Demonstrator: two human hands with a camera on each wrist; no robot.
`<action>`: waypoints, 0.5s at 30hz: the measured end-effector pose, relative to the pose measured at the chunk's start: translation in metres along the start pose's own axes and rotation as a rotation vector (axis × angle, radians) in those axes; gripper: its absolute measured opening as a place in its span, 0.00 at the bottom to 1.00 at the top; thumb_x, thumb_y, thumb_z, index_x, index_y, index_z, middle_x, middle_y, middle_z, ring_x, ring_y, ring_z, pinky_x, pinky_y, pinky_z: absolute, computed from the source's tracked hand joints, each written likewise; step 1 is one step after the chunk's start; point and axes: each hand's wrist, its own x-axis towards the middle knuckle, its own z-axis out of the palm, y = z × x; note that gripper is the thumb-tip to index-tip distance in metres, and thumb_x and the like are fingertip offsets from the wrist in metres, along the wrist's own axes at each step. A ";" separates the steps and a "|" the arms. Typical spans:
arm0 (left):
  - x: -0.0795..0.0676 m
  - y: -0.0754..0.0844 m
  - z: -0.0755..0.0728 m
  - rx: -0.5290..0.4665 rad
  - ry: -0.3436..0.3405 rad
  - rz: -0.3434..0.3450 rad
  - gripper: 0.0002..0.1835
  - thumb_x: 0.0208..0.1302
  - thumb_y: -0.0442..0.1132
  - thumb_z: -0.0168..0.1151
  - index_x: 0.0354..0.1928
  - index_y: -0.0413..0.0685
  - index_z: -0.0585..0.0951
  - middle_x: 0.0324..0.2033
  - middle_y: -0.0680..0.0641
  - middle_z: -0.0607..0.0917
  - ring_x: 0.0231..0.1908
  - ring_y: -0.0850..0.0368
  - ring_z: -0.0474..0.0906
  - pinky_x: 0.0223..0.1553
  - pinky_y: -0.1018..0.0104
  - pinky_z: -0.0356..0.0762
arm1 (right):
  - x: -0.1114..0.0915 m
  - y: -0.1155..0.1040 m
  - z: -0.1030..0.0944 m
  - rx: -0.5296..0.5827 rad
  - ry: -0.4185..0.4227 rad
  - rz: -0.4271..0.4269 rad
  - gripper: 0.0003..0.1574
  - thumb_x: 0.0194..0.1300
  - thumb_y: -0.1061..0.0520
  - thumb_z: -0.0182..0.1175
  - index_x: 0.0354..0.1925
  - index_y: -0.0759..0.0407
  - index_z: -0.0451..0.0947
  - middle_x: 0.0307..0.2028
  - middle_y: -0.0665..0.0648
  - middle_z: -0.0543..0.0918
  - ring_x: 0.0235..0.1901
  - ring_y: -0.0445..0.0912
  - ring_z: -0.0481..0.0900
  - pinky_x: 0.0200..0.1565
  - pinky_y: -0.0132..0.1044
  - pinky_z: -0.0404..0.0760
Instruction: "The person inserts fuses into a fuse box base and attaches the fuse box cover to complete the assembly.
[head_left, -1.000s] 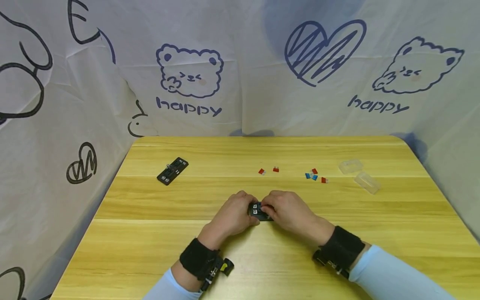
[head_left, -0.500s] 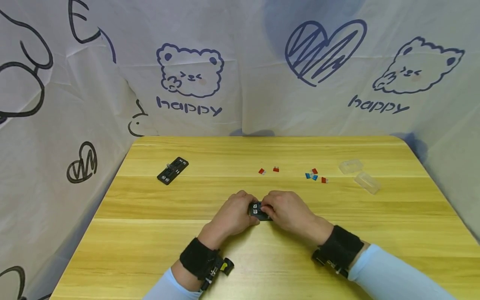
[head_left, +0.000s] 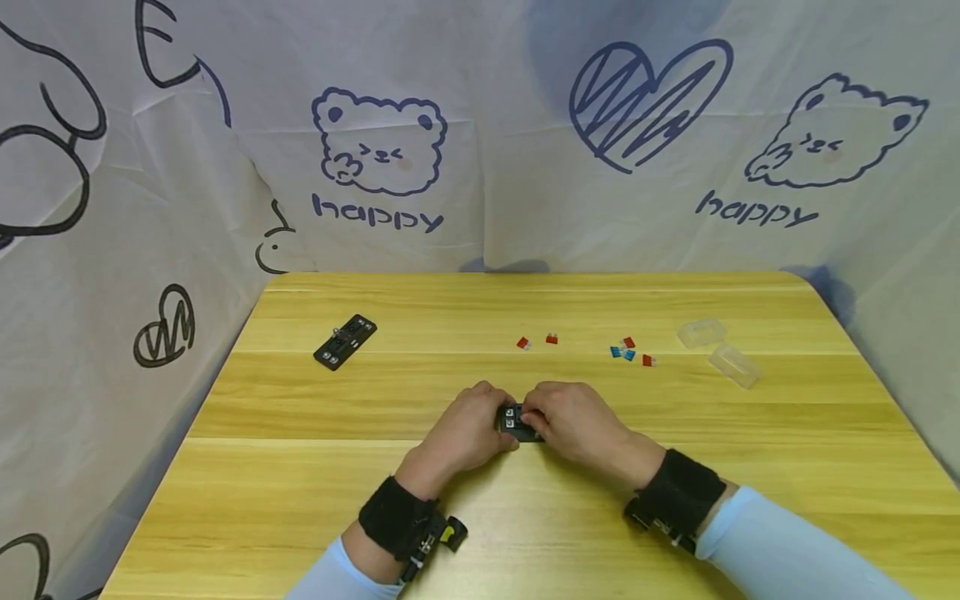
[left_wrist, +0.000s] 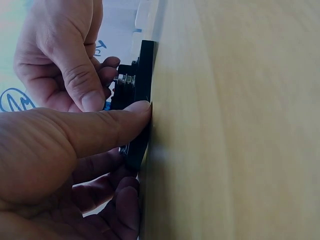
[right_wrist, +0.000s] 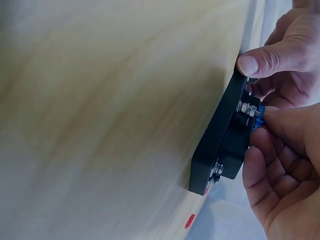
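Note:
On the table in front of me lies a black fuse block (head_left: 512, 422) with metal studs and nuts. My left hand (head_left: 467, 427) holds its left end, the thumb on the near side and fingers on the far side. From the right, my right hand (head_left: 581, 423) reaches over the block. In the right wrist view its thumb and index finger pinch a blue blade fuse (right_wrist: 258, 118) at the block's top (right_wrist: 227, 135). The fuse is mostly covered by fingers, so how deep it sits in a slot cannot be seen.
A second black fuse block (head_left: 345, 342) lies at the back left. Red blade fuses (head_left: 552, 339) and a small group with blue blade fuses (head_left: 622, 353) lie behind my hands. Two clear plastic covers (head_left: 734, 365) are at the right. A cloth with drawings (head_left: 480, 150) hangs behind the table.

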 end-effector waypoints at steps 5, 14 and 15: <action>0.000 0.000 0.000 0.003 0.002 0.005 0.25 0.50 0.45 0.75 0.50 0.45 0.80 0.44 0.48 0.79 0.43 0.53 0.74 0.47 0.59 0.74 | 0.001 -0.001 0.000 -0.006 -0.013 0.005 0.04 0.63 0.55 0.64 0.31 0.51 0.80 0.28 0.46 0.80 0.27 0.38 0.75 0.32 0.38 0.79; 0.000 -0.001 0.002 0.009 0.011 0.009 0.24 0.50 0.45 0.75 0.49 0.46 0.80 0.44 0.48 0.79 0.44 0.53 0.74 0.48 0.58 0.74 | 0.002 0.000 0.000 0.000 -0.013 -0.025 0.04 0.62 0.57 0.64 0.30 0.51 0.79 0.28 0.47 0.80 0.27 0.39 0.75 0.32 0.38 0.79; 0.000 -0.001 0.002 0.006 0.010 0.009 0.24 0.50 0.45 0.75 0.49 0.46 0.80 0.44 0.48 0.79 0.44 0.53 0.74 0.48 0.58 0.74 | 0.002 0.000 0.000 0.003 -0.014 -0.025 0.04 0.62 0.57 0.64 0.30 0.51 0.79 0.28 0.47 0.80 0.27 0.40 0.76 0.32 0.38 0.79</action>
